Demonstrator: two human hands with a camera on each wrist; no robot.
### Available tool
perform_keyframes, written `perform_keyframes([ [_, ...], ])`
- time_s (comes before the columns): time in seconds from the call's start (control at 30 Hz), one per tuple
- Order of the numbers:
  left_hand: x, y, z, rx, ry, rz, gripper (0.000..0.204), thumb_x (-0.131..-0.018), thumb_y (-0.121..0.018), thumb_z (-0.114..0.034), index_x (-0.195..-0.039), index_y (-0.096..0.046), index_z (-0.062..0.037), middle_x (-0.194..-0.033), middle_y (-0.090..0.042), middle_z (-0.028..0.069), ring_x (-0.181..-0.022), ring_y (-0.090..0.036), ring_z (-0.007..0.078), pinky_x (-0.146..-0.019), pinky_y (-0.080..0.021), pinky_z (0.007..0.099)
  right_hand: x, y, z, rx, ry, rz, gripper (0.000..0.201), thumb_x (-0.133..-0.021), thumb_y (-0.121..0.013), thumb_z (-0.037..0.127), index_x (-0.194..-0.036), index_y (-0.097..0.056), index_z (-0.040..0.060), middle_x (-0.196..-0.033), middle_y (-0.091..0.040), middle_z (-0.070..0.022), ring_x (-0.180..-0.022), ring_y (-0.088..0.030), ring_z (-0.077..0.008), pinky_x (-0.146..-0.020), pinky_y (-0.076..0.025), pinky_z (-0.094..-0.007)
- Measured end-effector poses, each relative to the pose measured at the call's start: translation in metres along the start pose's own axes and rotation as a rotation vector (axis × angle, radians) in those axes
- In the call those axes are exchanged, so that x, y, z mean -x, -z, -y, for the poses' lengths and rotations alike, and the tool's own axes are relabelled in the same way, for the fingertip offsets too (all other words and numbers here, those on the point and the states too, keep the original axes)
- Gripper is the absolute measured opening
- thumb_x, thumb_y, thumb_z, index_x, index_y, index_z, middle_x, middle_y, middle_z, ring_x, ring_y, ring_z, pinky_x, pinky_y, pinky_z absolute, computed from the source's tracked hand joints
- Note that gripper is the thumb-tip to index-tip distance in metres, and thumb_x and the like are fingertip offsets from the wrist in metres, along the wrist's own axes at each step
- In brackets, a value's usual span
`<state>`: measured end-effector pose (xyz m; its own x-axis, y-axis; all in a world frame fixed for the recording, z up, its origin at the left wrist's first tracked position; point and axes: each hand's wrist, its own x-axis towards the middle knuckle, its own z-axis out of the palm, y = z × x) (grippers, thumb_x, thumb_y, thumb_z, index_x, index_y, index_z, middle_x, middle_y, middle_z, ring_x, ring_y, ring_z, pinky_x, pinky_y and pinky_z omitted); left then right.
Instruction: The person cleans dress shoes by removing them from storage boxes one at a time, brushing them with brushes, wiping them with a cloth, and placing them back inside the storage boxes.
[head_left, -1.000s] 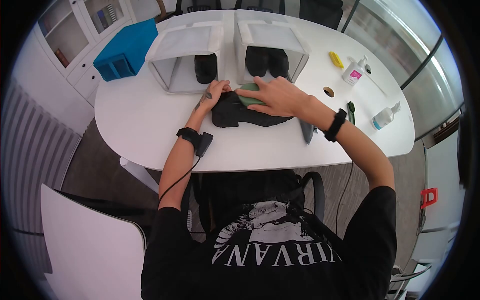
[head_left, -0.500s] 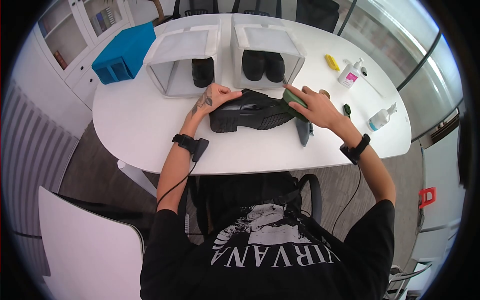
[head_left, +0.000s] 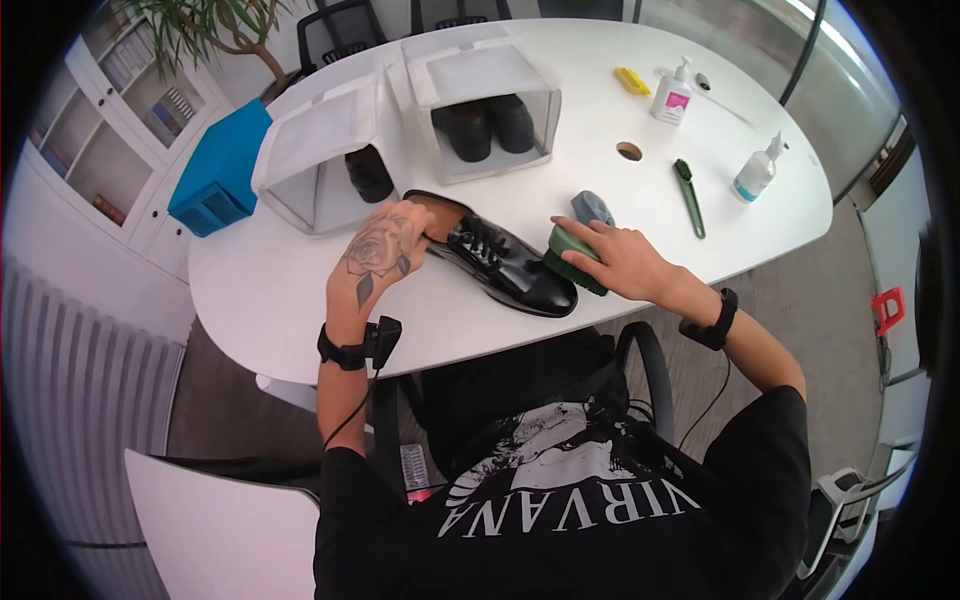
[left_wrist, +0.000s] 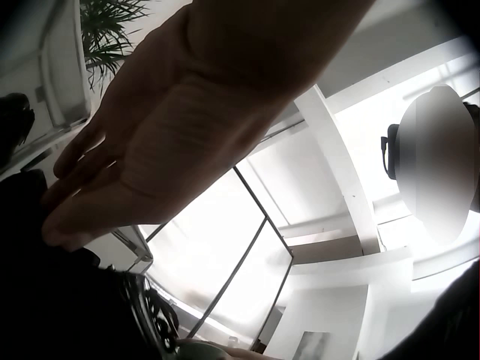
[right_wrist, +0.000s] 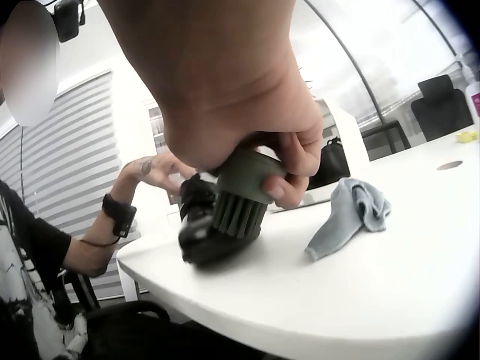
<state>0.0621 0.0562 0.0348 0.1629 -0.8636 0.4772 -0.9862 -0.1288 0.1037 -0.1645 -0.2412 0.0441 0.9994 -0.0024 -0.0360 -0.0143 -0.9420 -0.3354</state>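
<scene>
A black lace-up dress shoe [head_left: 515,275] with a tan insole lies on the white table, its laces facing up and its toe pointing toward the near right. At the heel end, my left hand [head_left: 380,245] grips the shoe's collar; in the left wrist view, the fingertips merge with the dark shoe. My right hand [head_left: 635,262] holds a green shoe brush [head_left: 573,250] from above, fingers curled over its back. Dark bristles [right_wrist: 240,215] point downward beside the toe, overlapping the shoe in the right wrist view.
Behind the shoe stand two white boxes [head_left: 480,75] with black shoes inside. A grey-blue cloth [head_left: 592,207] lies beyond the brush. Farther right are a green long-handled brush [head_left: 690,200], two pump bottles [head_left: 758,170] and a yellow item [head_left: 632,80]. A blue box [head_left: 220,165] sits at left.
The shoe has turned from sole toward me to upright, its toe swinging nearer. My right hand lifted the brush off the shoe's side and brought it beside the toe. The head view shifted.
</scene>
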Motion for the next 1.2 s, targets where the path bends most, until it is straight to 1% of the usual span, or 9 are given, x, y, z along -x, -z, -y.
perform_keyframes([
  [0.23,-0.004,-0.019,-0.036,-0.011,0.274,0.001,0.031,-0.099,-0.070,-0.032,-0.106,-0.073,-0.0015,-0.095,-0.069,0.0164,-0.096,-0.065,0.0360,-0.090,-0.049,0.0421,-0.013,-0.015,0.043,-0.005,0.013,-0.155,0.058,-0.109,-0.046,0.052,-0.157,-0.045,0.0185,-0.099,-0.066,-0.0252,-0.079,-0.069,-0.0464,-0.072,-0.057,-0.0533],
  [0.3,-0.033,-0.016,-0.048,0.108,0.556,0.271,0.041,-0.105,-0.058,-0.041,-0.106,-0.069,-0.0008,-0.094,-0.068,0.0205,-0.094,-0.065,0.0386,-0.087,-0.049,0.0443,-0.022,-0.017,0.056,0.064,-0.008,-0.146,0.059,-0.109,-0.046,0.051,-0.156,-0.046,0.0155,-0.101,-0.067,-0.0269,-0.080,-0.070,-0.0457,-0.073,-0.057,-0.0528],
  [0.33,-0.036,-0.029,-0.053,0.105,0.585,0.192,0.048,-0.107,-0.052,-0.045,-0.099,-0.069,-0.0004,-0.086,-0.067,0.0220,-0.088,-0.066,0.0408,-0.080,-0.049,0.0457,-0.029,-0.025,0.055,0.112,0.001,-0.182,0.058,-0.109,-0.046,0.050,-0.153,-0.049,0.0120,-0.100,-0.068,-0.0273,-0.079,-0.071,-0.0453,-0.073,-0.057,-0.0522],
  [0.43,-0.027,-0.057,-0.036,0.163,0.567,-0.005,0.048,-0.107,-0.054,-0.044,-0.095,-0.070,0.0001,-0.077,-0.066,0.0220,-0.077,-0.067,0.0411,-0.072,-0.049,0.0455,-0.050,-0.028,0.053,0.119,0.032,-0.191,0.055,-0.109,-0.046,0.049,-0.147,-0.054,0.0104,-0.098,-0.070,-0.0270,-0.080,-0.071,-0.0457,-0.074,-0.058,-0.0521],
  [0.7,-0.029,-0.053,-0.035,0.205,0.589,0.041,0.048,-0.103,-0.060,-0.043,-0.092,-0.070,0.0023,-0.072,-0.064,0.0210,-0.069,-0.065,0.0397,-0.066,-0.047,0.0440,-0.051,-0.032,0.046,0.093,0.020,-0.291,0.054,-0.107,-0.051,0.047,-0.143,-0.057,0.0079,-0.089,-0.070,-0.0276,-0.076,-0.071,-0.0450,-0.068,-0.057,-0.0505],
  [0.9,-0.042,-0.049,-0.018,0.282,0.515,0.178,0.039,-0.100,-0.070,-0.035,-0.091,-0.067,0.0033,-0.067,-0.056,0.0099,-0.064,-0.053,0.0149,-0.064,-0.043,0.0324,0.022,-0.014,0.071,0.123,0.033,-0.102,0.057,-0.106,-0.053,0.047,-0.151,-0.050,0.0118,-0.094,-0.066,-0.0262,-0.073,-0.069,-0.0446,-0.066,-0.056,-0.0502],
  [1.0,-0.058,-0.046,-0.017,0.697,0.408,0.292,0.028,-0.101,-0.071,-0.026,-0.100,-0.070,0.0025,-0.089,-0.064,-0.0057,-0.080,-0.051,0.0054,-0.072,-0.044,0.0252,0.029,-0.011,0.063,0.008,-0.004,-0.038,0.057,-0.107,-0.052,0.046,-0.157,-0.046,0.0189,-0.096,-0.065,-0.0230,-0.076,-0.068,-0.0450,-0.071,-0.056,-0.0505],
  [1.1,-0.052,-0.060,-0.005,1.065,0.355,0.152,0.026,-0.100,-0.072,-0.024,-0.105,-0.071,0.0019,-0.094,-0.068,-0.0036,-0.086,-0.057,0.0048,-0.079,-0.046,0.0228,0.029,-0.006,0.052,-0.156,-0.035,-0.051,0.058,-0.108,-0.049,0.046,-0.161,-0.041,0.0235,-0.097,-0.064,-0.0208,-0.080,-0.068,-0.0443,-0.076,-0.056,-0.0503],
  [1.2,-0.040,-0.078,0.011,1.145,0.464,0.079,0.033,-0.103,-0.064,-0.031,-0.110,-0.070,0.0016,-0.103,-0.069,-0.0029,-0.094,-0.060,0.0081,-0.086,-0.047,0.0257,0.018,-0.006,0.048,-0.148,-0.056,-0.356,0.058,-0.107,-0.053,0.048,-0.157,-0.046,0.0190,-0.093,-0.064,-0.0221,-0.075,-0.067,-0.0465,-0.068,-0.056,-0.0507],
])
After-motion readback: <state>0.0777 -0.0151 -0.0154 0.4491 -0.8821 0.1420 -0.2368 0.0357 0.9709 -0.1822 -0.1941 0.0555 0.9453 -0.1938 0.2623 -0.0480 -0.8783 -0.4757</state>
